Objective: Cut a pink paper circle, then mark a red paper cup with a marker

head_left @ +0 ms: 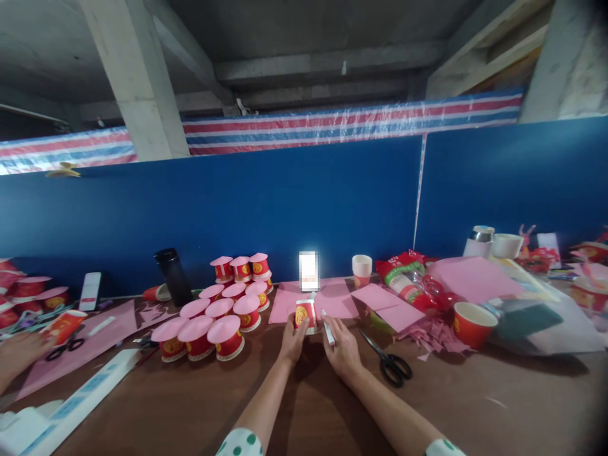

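Note:
My left hand (293,341) is closed around the left side of a red paper cup (306,316) with gold print, which stands upside down on the table. Close by on the right, my right hand (342,345) grips a white pen-like stick (327,329); whether it is a pen or a glue tube I cannot tell. Behind the cup lies pink paper (335,299), with a lit phone screen (308,271) upright at its back. To the right of my right hand rest black-handled scissors (394,367).
Several red cups with pink cone tops (224,329) stand in rows at left, near a black bottle (173,278). At right are paper scraps (434,335), a red cup (474,324) and a snack bag (403,278). Another person's hand (23,354) shows at far left.

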A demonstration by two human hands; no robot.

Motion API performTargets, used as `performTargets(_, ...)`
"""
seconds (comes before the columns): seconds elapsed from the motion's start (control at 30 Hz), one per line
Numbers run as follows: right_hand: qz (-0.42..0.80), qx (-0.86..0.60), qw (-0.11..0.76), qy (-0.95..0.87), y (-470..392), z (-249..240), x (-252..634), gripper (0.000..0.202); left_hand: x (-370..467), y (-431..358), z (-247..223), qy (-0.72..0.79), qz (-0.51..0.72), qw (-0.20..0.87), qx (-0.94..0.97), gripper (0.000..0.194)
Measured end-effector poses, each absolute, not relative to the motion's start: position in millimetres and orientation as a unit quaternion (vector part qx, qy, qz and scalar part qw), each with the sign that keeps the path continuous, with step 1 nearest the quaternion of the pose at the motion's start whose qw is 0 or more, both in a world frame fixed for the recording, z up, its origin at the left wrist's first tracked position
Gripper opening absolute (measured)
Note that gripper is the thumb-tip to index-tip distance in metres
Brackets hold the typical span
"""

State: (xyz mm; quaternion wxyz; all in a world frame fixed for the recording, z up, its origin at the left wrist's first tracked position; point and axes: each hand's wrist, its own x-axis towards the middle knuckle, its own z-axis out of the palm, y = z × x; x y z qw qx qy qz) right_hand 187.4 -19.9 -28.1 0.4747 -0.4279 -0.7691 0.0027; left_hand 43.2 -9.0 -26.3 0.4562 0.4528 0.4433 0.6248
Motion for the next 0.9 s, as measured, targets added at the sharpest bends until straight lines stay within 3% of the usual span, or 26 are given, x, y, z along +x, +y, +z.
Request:
performTargets(0.53,-0.005,-0.423,0.454,-0.784,-20,-31,189,0.055,42,-8,-29,0.452,0.627,0.416,0.479,0.046)
performTargets(0.9,-0.003,-0.430,0.439,-0.789,-23,-27,190,0.050,49,-16,-18,0.474,0.622,0.405,0.474,0.048)
